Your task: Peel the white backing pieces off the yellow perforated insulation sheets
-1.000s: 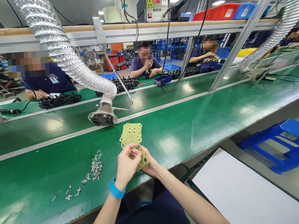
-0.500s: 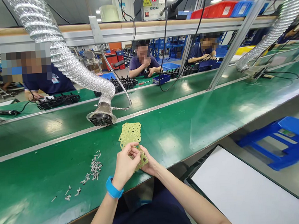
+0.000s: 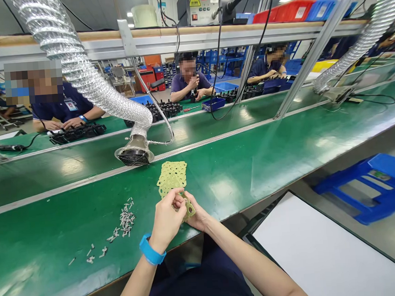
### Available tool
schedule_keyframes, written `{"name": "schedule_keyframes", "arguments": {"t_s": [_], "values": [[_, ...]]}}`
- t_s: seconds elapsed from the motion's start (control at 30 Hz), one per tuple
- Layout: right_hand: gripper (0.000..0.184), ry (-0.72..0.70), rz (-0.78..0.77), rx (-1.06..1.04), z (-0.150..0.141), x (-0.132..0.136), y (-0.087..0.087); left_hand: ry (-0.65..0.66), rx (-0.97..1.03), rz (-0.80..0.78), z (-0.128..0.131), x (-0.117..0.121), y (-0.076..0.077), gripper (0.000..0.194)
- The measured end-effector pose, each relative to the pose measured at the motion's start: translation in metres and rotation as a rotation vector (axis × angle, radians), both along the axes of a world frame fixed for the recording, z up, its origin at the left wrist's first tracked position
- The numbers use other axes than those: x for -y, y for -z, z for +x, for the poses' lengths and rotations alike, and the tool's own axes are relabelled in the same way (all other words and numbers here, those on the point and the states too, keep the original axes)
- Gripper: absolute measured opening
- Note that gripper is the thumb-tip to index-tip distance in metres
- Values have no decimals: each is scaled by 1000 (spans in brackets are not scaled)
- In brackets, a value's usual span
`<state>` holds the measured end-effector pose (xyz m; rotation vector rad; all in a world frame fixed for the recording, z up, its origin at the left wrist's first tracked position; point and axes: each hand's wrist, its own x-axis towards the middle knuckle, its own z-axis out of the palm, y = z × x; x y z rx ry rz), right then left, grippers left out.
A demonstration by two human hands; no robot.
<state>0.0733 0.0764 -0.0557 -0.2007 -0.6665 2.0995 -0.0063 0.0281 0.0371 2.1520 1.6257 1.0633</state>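
Observation:
My right hand (image 3: 198, 216) grips a small yellow-green sheet with round holes (image 3: 190, 209) from its right side, above the near edge of the bench. Over that sheet, the thumb and fingers of my left hand (image 3: 167, 217) are pinched together; whatever lies between them is hidden. A blue band (image 3: 152, 250) circles my left wrist. Just beyond my hands, more yellow-green perforated sheets (image 3: 172, 171) lie overlapping on the green bench. Left of my hands is a loose pile of small pale grey-white pieces (image 3: 126, 219), with several strewn nearer to me.
A silver duct with a fan nozzle (image 3: 135, 154) hangs low over the bench behind the sheets. Metal posts and cables stand farther right. Co-workers sit across the line near black parts (image 3: 78, 133). At right are a blue stool (image 3: 372, 185) and a white-topped board (image 3: 326, 247).
My left hand has shifted very slightly, still pinched at the perforated sheet. My right hand holds its place. Across the line, the co-worker at left has brought both hands together at the black parts.

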Motion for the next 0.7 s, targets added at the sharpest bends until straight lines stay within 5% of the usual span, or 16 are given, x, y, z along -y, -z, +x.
{"name": "schedule_keyframes", "arguments": {"t_s": [0.7], "values": [[48,73,-10,-2,2,8,-7,-118,23,39,7,12,4,31]]}}
